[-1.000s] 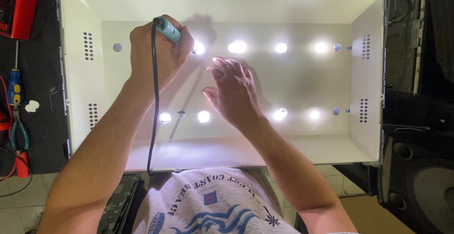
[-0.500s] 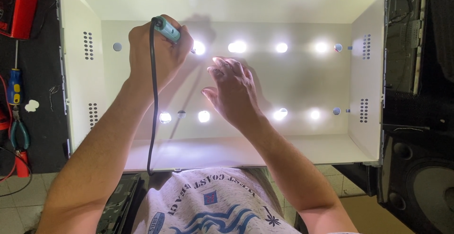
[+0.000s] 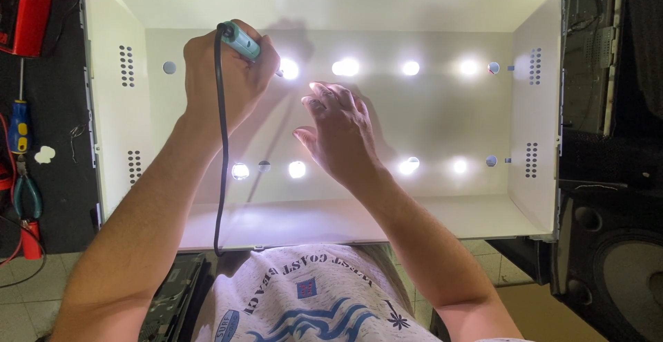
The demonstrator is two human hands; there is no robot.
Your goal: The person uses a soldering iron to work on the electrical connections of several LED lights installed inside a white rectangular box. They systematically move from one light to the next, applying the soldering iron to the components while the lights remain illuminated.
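A white backlight tray (image 3: 532,100) of a flat screen lies open in front of me, with two rows of glowing round lights (image 3: 411,68) across its floor. My left hand (image 3: 217,76) grips a teal-handled corded tool (image 3: 239,39), its tip down beside a lit light in the upper row. A black cord (image 3: 221,162) trails from the tool down over my forearm. My right hand (image 3: 342,131) rests flat on the tray floor between the two rows, fingers spread, holding nothing.
Left of the tray, on a dark surface, lie a red case (image 3: 31,10), a blue-handled screwdriver (image 3: 19,124) and pliers (image 3: 27,197). A dark speaker cabinet (image 3: 615,245) stands at the right. Tiled floor shows below.
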